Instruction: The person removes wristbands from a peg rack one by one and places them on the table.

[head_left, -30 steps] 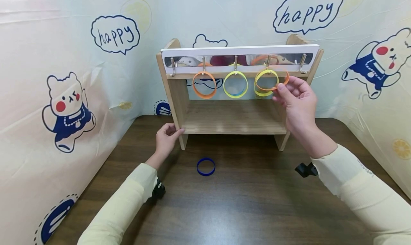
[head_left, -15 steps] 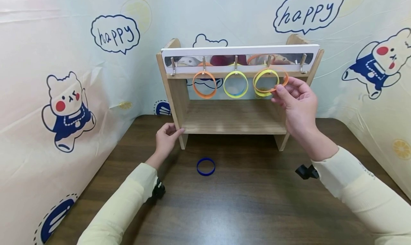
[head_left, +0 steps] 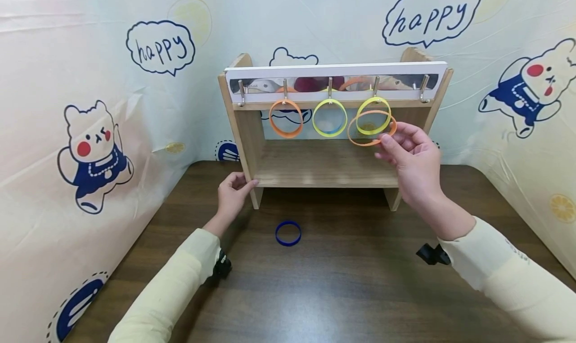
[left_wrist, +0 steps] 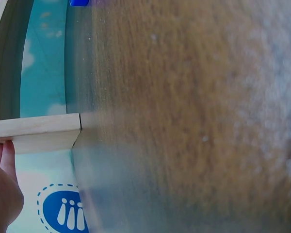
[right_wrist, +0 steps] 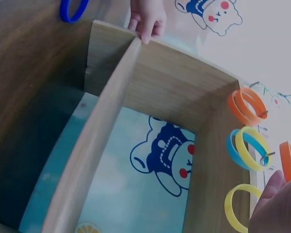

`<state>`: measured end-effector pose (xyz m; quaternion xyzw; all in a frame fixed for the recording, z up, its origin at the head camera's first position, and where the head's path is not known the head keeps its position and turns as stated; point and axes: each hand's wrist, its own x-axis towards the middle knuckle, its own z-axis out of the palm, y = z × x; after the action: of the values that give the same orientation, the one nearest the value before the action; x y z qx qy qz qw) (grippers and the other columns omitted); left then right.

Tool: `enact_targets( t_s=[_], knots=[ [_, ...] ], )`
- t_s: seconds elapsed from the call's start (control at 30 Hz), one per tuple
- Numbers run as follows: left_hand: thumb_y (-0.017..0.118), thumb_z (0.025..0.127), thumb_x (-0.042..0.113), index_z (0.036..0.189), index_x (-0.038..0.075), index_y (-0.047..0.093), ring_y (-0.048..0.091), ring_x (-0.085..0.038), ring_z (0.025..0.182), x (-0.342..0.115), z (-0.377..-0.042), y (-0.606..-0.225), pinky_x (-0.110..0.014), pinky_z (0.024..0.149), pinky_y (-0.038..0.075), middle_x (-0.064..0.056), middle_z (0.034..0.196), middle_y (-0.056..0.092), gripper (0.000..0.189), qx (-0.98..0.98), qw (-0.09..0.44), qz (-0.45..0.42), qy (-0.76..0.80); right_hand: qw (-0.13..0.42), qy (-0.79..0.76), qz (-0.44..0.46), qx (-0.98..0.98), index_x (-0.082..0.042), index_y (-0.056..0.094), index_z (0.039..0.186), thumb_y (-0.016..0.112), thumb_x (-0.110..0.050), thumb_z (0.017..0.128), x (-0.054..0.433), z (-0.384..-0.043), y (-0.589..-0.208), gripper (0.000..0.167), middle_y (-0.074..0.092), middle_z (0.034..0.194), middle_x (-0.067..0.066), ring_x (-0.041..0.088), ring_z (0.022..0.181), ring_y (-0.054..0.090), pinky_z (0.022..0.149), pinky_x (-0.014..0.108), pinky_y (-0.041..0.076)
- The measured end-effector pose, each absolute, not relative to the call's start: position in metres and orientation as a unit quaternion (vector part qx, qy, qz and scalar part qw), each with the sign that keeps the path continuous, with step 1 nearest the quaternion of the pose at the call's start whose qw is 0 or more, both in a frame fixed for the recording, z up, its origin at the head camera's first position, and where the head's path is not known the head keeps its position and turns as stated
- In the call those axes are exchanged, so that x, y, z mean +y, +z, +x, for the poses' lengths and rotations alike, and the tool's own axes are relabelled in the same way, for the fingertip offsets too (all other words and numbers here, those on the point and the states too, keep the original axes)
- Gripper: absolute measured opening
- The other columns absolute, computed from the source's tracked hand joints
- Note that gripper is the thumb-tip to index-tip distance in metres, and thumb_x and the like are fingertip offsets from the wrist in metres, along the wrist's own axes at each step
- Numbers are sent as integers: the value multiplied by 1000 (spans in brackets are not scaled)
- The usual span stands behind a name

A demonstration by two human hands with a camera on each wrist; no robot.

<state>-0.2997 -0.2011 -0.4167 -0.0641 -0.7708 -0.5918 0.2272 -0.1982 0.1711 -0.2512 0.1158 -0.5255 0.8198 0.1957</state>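
In the head view my right hand (head_left: 417,165) pinches an orange ring (head_left: 362,144) between thumb and fingers. The held ring is tilted and overlaps the lower part of a yellow ring (head_left: 358,114) that hangs from a hook. The left hand (head_left: 233,195) grips the left side panel of a wooden rack (head_left: 328,165), thumb on its front edge. Another orange ring (head_left: 287,134) and a second yellow ring (head_left: 330,133) hang farther left. From the right wrist, a light blue ring (right_wrist: 234,154) shows behind that second yellow ring.
Along the rack's top runs a white rail (head_left: 335,70) with several metal hooks and a mirror-like strip. A dark blue ring (head_left: 288,243) lies on the brown table (head_left: 324,288) in front of the rack. A printed cloth (head_left: 121,133) surrounds the table.
My right hand has lowered slightly and shifted left, carrying the orange ring down from hook height to a flatter tilt. The left hand stays on the panel.
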Motion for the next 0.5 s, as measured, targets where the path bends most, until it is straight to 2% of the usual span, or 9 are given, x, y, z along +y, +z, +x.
enact_targets(
  t_s=[0.2,0.5],
  knots=[
    [82,80,29,101,4,67,65,-19,95,-201,-299,-417,-30,78,55,-11,103,69,37,-771,229,-66,-590,173,808,105,-553,-2,61,112,76,-6,83,169,-191,-261,34,66,94,9,17,80,69,71,28,57],
    [82,80,29,101,3,67,65,-19,95,-201,-299,-417,-29,78,55,-11,103,70,37,-774,230,-65,-587,137,817,119,-548,-4,62,110,72,-2,86,164,-186,-277,27,70,94,9,17,79,69,70,28,57]
  ],
)
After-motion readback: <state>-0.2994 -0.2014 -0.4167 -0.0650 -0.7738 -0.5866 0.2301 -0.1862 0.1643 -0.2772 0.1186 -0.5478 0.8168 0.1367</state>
